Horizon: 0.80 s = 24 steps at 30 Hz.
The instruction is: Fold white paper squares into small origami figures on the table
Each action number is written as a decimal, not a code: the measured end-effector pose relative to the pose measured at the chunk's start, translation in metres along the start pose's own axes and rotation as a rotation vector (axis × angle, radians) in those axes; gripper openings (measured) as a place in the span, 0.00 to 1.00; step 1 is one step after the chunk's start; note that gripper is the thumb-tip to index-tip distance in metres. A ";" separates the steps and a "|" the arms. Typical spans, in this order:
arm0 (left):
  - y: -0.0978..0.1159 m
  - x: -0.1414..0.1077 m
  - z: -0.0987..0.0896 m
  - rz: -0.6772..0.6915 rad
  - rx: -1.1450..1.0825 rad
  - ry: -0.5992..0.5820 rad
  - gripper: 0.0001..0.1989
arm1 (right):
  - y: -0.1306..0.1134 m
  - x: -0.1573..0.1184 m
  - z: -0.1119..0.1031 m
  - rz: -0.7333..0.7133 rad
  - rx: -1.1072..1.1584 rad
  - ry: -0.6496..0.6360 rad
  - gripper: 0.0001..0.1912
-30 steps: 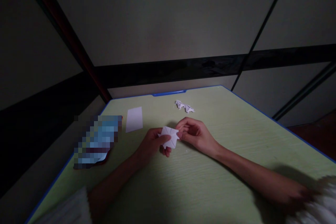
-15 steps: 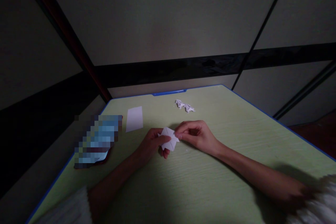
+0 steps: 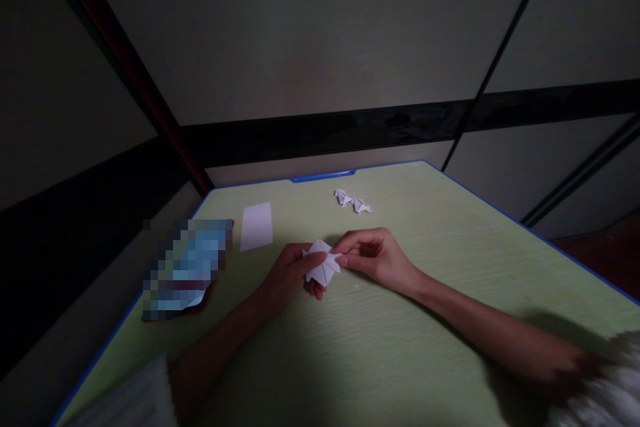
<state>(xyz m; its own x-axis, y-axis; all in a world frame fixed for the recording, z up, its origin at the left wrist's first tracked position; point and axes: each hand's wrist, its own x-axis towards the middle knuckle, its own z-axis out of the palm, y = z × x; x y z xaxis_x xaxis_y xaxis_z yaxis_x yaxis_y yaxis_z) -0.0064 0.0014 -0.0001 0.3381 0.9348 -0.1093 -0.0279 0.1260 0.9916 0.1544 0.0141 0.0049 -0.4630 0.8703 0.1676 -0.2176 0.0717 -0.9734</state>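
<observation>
A folded white paper piece (image 3: 321, 273) with pointed flaps and crease lines is held between both hands above the table. My left hand (image 3: 295, 268) is closed on it from the left, thumb pressed on top and fingers underneath. At the paper's right edge, my right hand (image 3: 373, 253) pinches a pointed flap between thumb and fingertips. Two small folded paper figures (image 3: 361, 205) lie side by side farther back on the table.
A flat white sheet of paper (image 3: 257, 227) rests left of the hands. Nearer the left edge lies a phone-like device (image 3: 193, 270) with a blurred screen. The pale green table (image 3: 425, 360) has a blue rim, and wall panels (image 3: 320, 33) stand behind it.
The paper has turned slightly in my hands, and its right flap now sits between the right thumb and fingers. The left thumb has shifted a little. Things on the table have not moved.
</observation>
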 end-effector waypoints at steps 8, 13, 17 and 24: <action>0.003 -0.001 0.001 0.067 0.146 0.030 0.12 | -0.002 0.003 -0.003 -0.024 -0.090 0.032 0.03; 0.002 -0.002 0.002 0.073 0.192 0.016 0.12 | -0.001 0.004 -0.001 0.055 -0.083 0.064 0.08; 0.003 -0.002 0.004 0.069 0.197 0.005 0.13 | -0.002 0.005 -0.002 0.052 -0.116 0.057 0.09; 0.003 0.000 0.002 0.041 0.123 0.026 0.12 | 0.000 0.006 -0.002 0.070 0.032 0.058 0.10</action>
<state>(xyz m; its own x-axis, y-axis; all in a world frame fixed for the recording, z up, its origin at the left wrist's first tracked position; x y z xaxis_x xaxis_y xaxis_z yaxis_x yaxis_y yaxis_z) -0.0044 0.0006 0.0027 0.3143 0.9469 -0.0685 0.0747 0.0473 0.9961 0.1529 0.0204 0.0052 -0.4278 0.8995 0.0893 -0.2139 -0.0048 -0.9768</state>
